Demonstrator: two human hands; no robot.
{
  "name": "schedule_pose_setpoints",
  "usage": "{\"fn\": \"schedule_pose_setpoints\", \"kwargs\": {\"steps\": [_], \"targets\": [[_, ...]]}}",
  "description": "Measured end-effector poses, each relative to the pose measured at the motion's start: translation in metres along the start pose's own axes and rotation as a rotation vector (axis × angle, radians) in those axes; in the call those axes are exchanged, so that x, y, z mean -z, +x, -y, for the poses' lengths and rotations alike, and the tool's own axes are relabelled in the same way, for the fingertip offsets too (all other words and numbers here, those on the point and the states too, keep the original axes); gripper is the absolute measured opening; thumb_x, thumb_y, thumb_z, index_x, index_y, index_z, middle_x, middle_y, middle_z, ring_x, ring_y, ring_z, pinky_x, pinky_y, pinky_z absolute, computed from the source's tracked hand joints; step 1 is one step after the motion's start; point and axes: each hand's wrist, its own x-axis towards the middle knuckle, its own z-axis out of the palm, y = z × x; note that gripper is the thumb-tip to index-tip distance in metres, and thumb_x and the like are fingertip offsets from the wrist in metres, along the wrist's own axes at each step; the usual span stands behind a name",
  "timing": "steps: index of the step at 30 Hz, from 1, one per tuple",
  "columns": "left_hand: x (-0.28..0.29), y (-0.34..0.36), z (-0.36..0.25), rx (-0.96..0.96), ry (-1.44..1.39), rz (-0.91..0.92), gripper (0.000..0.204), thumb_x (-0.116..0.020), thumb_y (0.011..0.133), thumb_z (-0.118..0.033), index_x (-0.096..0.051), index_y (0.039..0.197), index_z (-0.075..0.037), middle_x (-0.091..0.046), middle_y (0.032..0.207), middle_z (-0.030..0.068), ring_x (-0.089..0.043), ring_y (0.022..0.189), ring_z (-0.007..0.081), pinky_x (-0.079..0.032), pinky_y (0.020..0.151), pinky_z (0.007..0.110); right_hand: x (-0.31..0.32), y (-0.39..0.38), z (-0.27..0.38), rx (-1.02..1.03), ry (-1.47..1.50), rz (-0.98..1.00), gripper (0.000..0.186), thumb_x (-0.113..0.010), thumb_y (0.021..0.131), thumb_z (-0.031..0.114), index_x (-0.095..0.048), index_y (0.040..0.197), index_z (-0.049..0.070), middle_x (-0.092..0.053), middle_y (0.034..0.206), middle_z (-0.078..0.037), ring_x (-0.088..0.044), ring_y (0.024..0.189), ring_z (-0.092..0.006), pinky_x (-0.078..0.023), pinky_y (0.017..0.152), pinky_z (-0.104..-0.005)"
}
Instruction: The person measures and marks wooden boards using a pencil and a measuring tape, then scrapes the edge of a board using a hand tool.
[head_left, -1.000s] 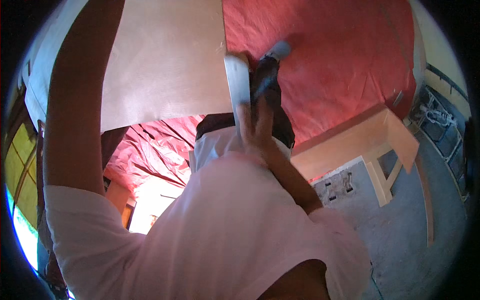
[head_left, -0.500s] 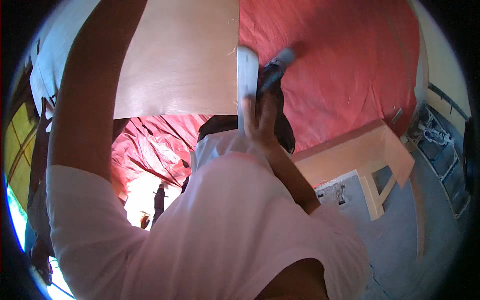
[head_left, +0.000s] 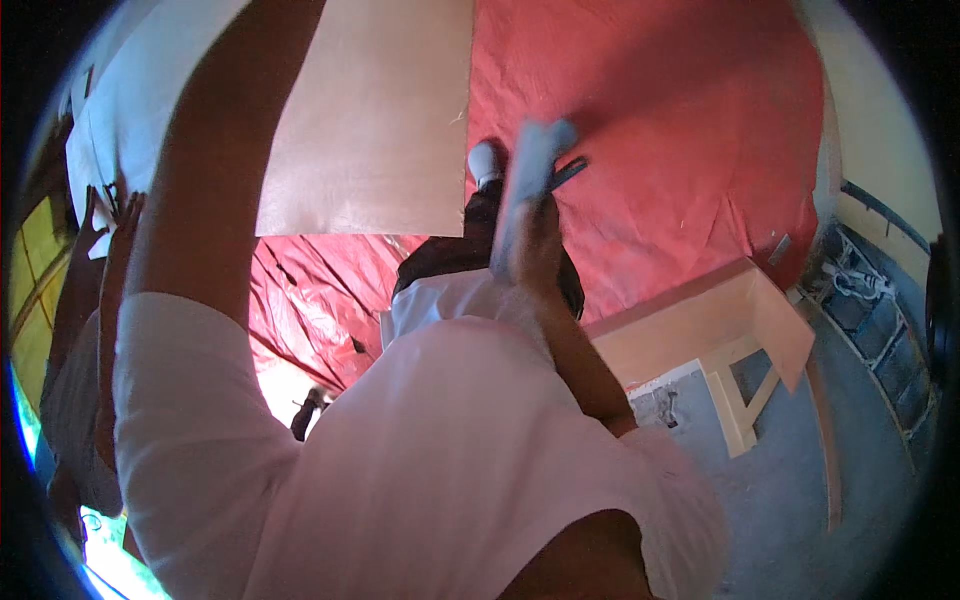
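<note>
A thin, pale wood-toned sheet (head_left: 370,130) stands in front of me, its right edge straight with a small curl of shaving on it. My right hand (head_left: 538,245) is wrapped round a long, flat, pale tool (head_left: 518,190), smeared by motion. A dark piece (head_left: 570,172) shows beside the tool. The tool is apart from the sheet's right edge, a little to its right. My left arm (head_left: 215,150) reaches up along the sheet's left part and past the upper rim, so my left hand is hidden from view.
Red sheeting (head_left: 680,150) covers the area ahead and right. A pale wooden box-like piece (head_left: 680,310) with an angled brace stands at right. A ladder-like frame (head_left: 880,340) leans beyond it. At far left, another person's hands (head_left: 112,215) are near a white panel (head_left: 115,130).
My right hand has drawn the tool away from the sheet's edge, to the right and nearer me. The view has shifted slightly, and more of the other person shows at left.
</note>
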Motion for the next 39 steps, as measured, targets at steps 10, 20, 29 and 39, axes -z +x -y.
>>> {"fn": "schedule_pose_setpoints", "kwargs": {"steps": [10,20,29,39], "targets": [[0.136,-0.305,-0.223,-0.267,-0.445,0.339,0.057,-0.055,0.085,-0.031,-0.04,0.133,-0.003,-0.037,0.14,0.013,-0.033,0.131,0.0309,-0.027,0.104,0.052,0.191,0.137,0.036,-0.027,0.271,-0.473,0.049,-0.043,0.095,0.042,-0.055,0.11,-0.003,-0.058,0.094,-0.009,-0.052,0.085,-0.0182,-0.043,0.076,-0.0322],[0.15,-0.264,-0.231,0.181,-0.322,0.453,0.078,-0.059,0.083,-0.03,-0.018,0.14,0.006,-0.015,0.146,0.0277,-0.012,0.136,0.0434,-0.01,0.108,0.058,0.207,0.187,0.006,-0.228,0.411,-0.27,0.054,-0.044,0.092,0.05,-0.055,0.109,-0.001,-0.057,0.093,-0.008,-0.056,0.081,-0.0175,-0.046,0.071,-0.031],[0.037,-0.051,-0.206,0.416,0.022,0.047,0.068,-0.061,0.08,-0.028,-0.032,0.138,-0.005,-0.026,0.143,0.0241,-0.026,0.132,0.038,-0.022,0.106,0.053,0.226,0.306,0.033,-0.127,0.242,0.101,0.051,-0.044,0.092,0.051,-0.054,0.103,0.002,-0.057,0.081,-0.007,-0.056,0.07,-0.0173,-0.046,0.063,-0.0312],[0.024,-0.006,-0.356,0.813,-1.957,0.29,0.057,-0.052,0.091,-0.038,-0.041,0.134,-0.003,-0.061,0.11,0.0104,-0.056,0.104,0.0179,-0.045,0.087,0.033,0.206,0.378,0.104,-0.302,0.53,0.583,0.058,-0.046,0.09,0.052,-0.046,0.115,0.0,-0.053,0.1,-0.01,-0.055,0.09,-0.0218,-0.046,0.078,-0.0379]]}}
